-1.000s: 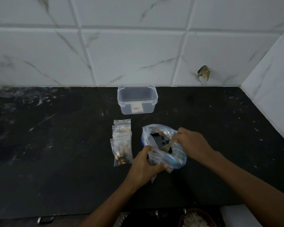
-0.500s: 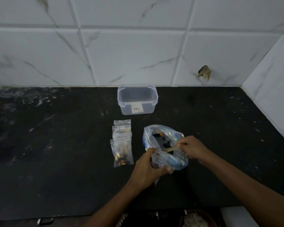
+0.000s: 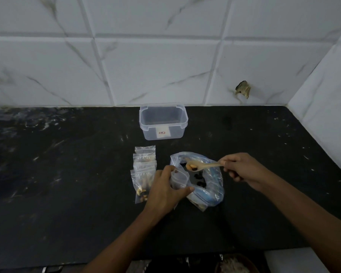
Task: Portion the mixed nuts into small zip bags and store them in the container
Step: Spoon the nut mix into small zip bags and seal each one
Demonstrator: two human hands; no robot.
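Right hand: our right hand (image 3: 242, 170) pinches the handle of a pale spoon (image 3: 203, 166), fingers curled round it, and holds it level over the mouth of the big bag.
Left hand: our left hand (image 3: 165, 191) grips a small clear zip bag (image 3: 179, 179), thumb and fingers curled on its edges, holding it upright against the near left side of the big bag.
Spoon load: we see a few mixed nuts (image 3: 192, 167) in the bowl, some pale and some dark.
Big bag: a clear bag with blue trim (image 3: 211, 189) sits open on the counter between our hands, with dark nuts visible inside.
Filled bags: a row of small zip bags (image 3: 144, 170) lies overlapping just left of our left hand; the nearest one shows nuts.
Container: a clear lidless tub (image 3: 163, 123) with a small label stands behind them, near the wall.
Counter: dark, speckled stone (image 3: 67, 184).
Wall: white marbled tiles (image 3: 156, 66), one chipped (image 3: 243, 91) at the right.
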